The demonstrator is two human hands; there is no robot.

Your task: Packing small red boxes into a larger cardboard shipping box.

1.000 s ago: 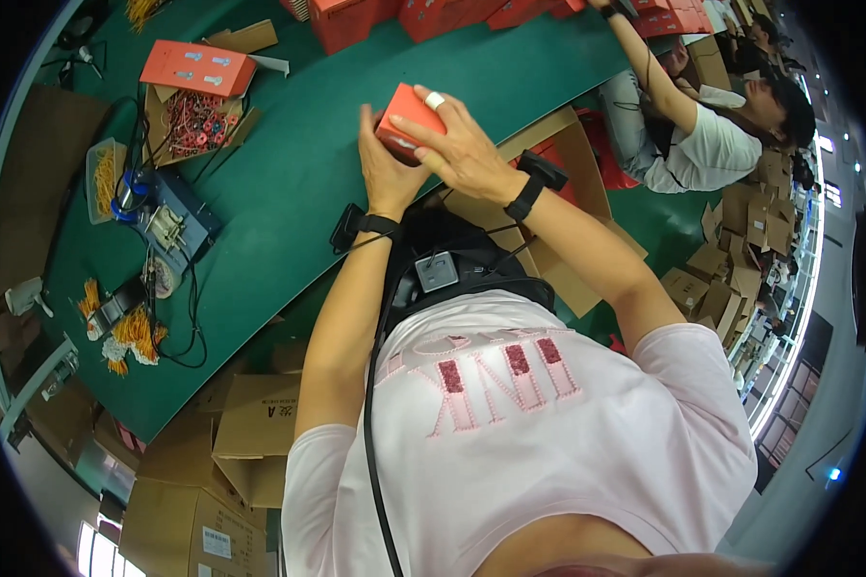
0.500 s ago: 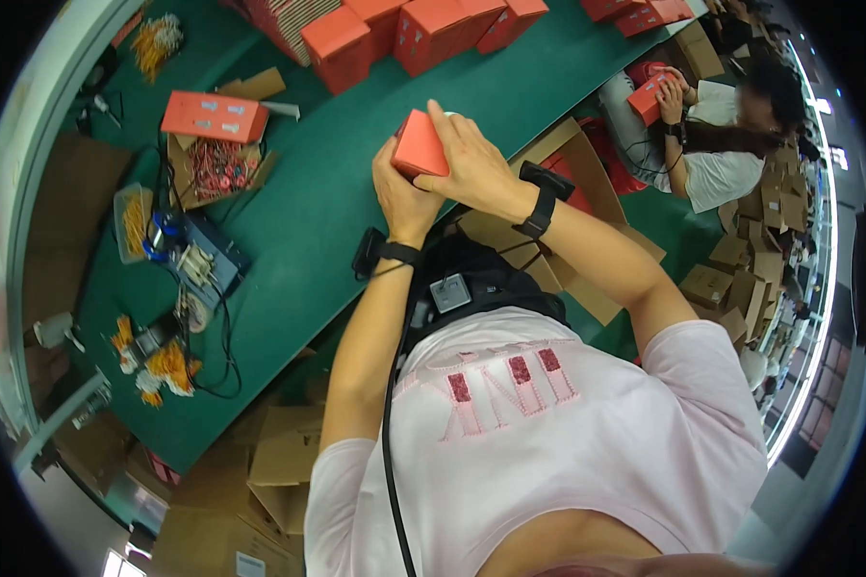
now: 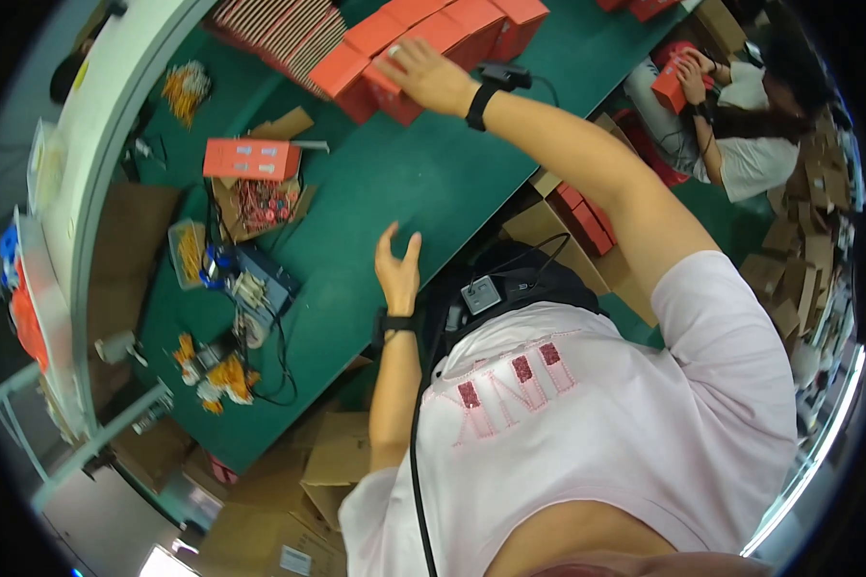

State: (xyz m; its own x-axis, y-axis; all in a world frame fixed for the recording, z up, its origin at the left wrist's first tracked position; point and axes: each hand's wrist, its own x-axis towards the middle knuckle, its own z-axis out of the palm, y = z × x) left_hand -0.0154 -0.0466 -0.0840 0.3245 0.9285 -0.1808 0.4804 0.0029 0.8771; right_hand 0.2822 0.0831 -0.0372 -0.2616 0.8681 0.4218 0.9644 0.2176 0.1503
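Above the green table my left hand (image 3: 397, 274) is open and holds nothing, with thumb and fingers apart. My right hand (image 3: 428, 77) reaches to the far side, where its stretched fingers rest over a small red box (image 3: 392, 104). This box stands at the near side of a group of similar red boxes (image 3: 471, 24); its top is partly covered by the hand. My right thumb is hidden from view. Both wrists wear black straps with small devices.
Flat red cartons (image 3: 279, 34) are stacked at the back left. A red box (image 3: 252, 159) lies across an open carton of small red parts (image 3: 269, 204). Left are a blue device (image 3: 265, 279) and a tub of yellow pieces (image 3: 188, 255). A co-worker (image 3: 751, 144) sits at right near open cartons.
The red box that both hands held near me now stands with the far group under my right hand. My left hand has let go and opened. The view has shifted leftward.
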